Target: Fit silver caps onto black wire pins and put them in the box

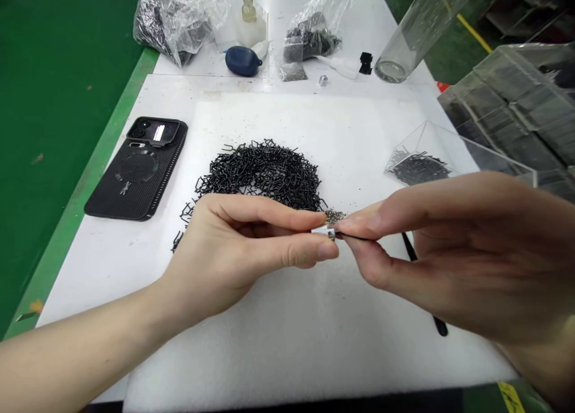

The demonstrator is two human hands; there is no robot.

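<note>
My left hand [251,236] pinches a small silver metal piece [324,231] between thumb and forefinger, above the white foam sheet. From the right, my right hand [431,239] has thumb and forefinger closed on a thin black wire-like piece [354,237], whose end meets the silver piece. Whether it sits inside the silver piece, I cannot tell. Behind the hands lies a heap of short bent black pieces [269,167], with a little pile of tiny metallic bits [335,215] beside it. A slim black tool [440,325] shows partly behind my right hand.
A black phone [137,167] lies at left. A clear tray [420,166] with more black pieces stands at right, near stacked clear drawers [521,111]. Along the back are plastic bags [173,24], a blue oval object [242,61] and a tilted clear cylinder [422,27].
</note>
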